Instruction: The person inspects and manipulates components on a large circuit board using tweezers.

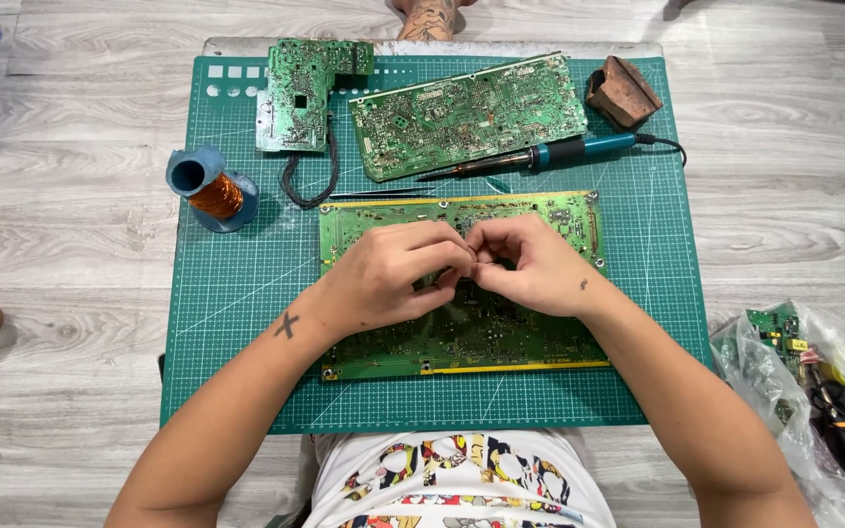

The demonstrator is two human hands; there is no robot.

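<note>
Your left hand [393,274] and right hand [530,264] are meeting fingertip to fingertip over the large green circuit board [462,332] lying on the cutting mat [237,323]; fingers curled, pinching something too small to tell. Soldering iron [540,156] is lying beyond.

Left hand [393,279], right hand [530,266]: fingertips pinched together, forearms converging.
</note>
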